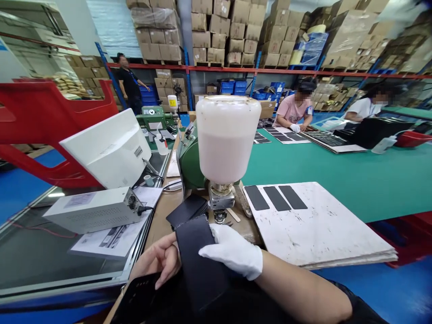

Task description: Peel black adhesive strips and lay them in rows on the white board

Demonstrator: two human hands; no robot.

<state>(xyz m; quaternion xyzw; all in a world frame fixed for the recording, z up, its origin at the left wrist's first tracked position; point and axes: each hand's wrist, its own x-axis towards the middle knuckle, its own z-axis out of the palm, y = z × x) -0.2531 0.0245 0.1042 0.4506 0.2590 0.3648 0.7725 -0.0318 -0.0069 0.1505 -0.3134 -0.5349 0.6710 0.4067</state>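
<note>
My right hand (pixel 232 253), in a white glove, grips a black rectangular sheet (pixel 200 265) by its right side, with the thumb across its face. The top edge of the sheet looks rough. At the left edge of the sheet is my left hand (pixel 161 257), bare, its fingers curled and partly hidden behind the sheet. A dark flat thing (pixel 137 294) lies below the left hand; its kind is unclear. Just beyond the sheet stands a green machine (pixel 192 164) with a metal head (pixel 221 202) under a large bottle (pixel 227 144) of whitish liquid. A stack of black sheets (pixel 189 209) lies beside the head.
Three black pieces (pixel 276 198) lie on a stained white board (pixel 320 229) to the right. A green table (pixel 330 180) extends behind it, where two people work. On the left are a white monitor (pixel 111 150), a power box (pixel 96 209) and a red chair (pixel 57 112). Another person (pixel 130 83) stands farther back.
</note>
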